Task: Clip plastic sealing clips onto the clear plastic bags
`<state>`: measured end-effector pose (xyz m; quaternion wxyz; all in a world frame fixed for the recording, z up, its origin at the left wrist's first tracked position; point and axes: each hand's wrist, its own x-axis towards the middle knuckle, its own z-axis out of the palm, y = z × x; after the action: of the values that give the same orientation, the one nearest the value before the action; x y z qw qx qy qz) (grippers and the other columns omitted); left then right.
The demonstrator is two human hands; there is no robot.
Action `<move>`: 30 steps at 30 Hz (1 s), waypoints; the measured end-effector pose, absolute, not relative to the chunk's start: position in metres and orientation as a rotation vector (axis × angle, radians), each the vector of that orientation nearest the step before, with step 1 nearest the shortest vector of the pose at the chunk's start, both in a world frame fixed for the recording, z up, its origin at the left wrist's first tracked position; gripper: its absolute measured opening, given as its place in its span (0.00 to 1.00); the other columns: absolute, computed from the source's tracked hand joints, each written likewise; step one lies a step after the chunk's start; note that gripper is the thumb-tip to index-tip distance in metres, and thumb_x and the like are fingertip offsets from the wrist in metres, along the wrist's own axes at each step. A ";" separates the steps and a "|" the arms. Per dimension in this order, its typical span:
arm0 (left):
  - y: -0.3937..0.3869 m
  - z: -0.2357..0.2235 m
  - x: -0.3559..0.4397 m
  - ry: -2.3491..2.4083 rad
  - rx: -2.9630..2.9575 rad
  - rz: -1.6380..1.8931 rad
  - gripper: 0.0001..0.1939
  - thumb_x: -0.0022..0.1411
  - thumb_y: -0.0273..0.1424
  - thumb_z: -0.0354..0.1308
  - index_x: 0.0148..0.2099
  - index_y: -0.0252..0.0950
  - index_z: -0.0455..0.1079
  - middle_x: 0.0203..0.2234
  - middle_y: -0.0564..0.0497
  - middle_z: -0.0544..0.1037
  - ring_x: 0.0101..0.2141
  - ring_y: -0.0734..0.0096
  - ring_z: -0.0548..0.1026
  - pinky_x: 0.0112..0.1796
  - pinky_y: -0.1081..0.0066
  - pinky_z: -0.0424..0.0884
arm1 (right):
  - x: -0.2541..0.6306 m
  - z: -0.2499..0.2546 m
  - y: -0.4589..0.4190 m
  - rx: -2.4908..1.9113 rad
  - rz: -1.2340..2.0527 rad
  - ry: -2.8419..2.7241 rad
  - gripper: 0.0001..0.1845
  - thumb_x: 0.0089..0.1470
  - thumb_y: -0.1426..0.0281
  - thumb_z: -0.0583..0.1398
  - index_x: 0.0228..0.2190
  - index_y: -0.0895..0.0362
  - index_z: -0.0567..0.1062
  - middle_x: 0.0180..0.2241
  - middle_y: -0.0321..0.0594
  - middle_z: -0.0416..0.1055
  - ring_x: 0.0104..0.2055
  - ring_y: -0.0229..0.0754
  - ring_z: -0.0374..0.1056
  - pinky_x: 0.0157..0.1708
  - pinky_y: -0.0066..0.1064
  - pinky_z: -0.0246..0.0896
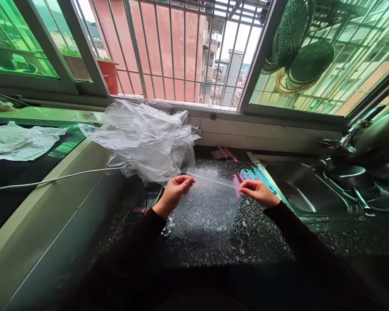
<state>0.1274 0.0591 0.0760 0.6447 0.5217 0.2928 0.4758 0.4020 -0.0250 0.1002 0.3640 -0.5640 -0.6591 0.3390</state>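
Observation:
A clear zip-top plastic bag (207, 211) is stretched between my two hands above the speckled dark counter (256, 242). My left hand (178, 190) pinches one top corner, beside the zip strip. At the opposite corner my right hand (257, 192) pinches the other end of the strip. The counter's speckles show through the bag. Just behind my right hand lie several pink and turquoise strips (251, 173), partly covered by the hand and bag. A big crumpled heap of clear plastic bags (149, 138) rests beyond my left hand.
To the right is a metal sink (304, 185) with a tap (350, 134) behind it. A few pink pieces (227, 153) lie near the tiled wall. A white cable (68, 176) runs left from the heap. White cloth-like material (26, 140) lies at far left. A barred window stands behind.

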 end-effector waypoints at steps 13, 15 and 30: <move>0.070 0.062 0.123 0.831 1.336 1.049 0.18 0.44 0.44 0.61 0.23 0.33 0.63 0.12 0.60 0.60 0.15 0.83 0.55 0.17 0.78 0.51 | 0.398 0.093 -0.016 -1.452 0.803 -1.544 0.21 0.42 0.59 0.62 0.37 0.57 0.70 0.22 0.33 0.65 0.24 0.35 0.62 0.26 0.28 0.60; 0.071 0.056 0.122 0.863 1.352 1.050 0.18 0.44 0.44 0.60 0.23 0.33 0.64 0.12 0.60 0.60 0.15 0.83 0.55 0.18 0.78 0.50 | 0.400 0.090 -0.014 -1.515 0.857 -1.515 0.22 0.39 0.57 0.63 0.35 0.59 0.71 0.22 0.34 0.67 0.24 0.36 0.64 0.27 0.29 0.61; 0.069 0.047 0.117 0.860 1.607 1.004 0.13 0.49 0.38 0.58 0.24 0.33 0.67 0.19 0.54 0.69 0.23 0.75 0.65 0.27 0.75 0.61 | 0.375 0.096 0.019 -1.594 0.701 -2.031 0.22 0.44 0.62 0.62 0.43 0.56 0.71 0.39 0.45 0.72 0.37 0.43 0.68 0.37 0.35 0.63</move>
<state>0.1173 0.0687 0.0473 0.5059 0.6661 0.3566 0.4161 0.3748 0.0187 0.0956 0.2312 -0.5798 -0.7386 0.2548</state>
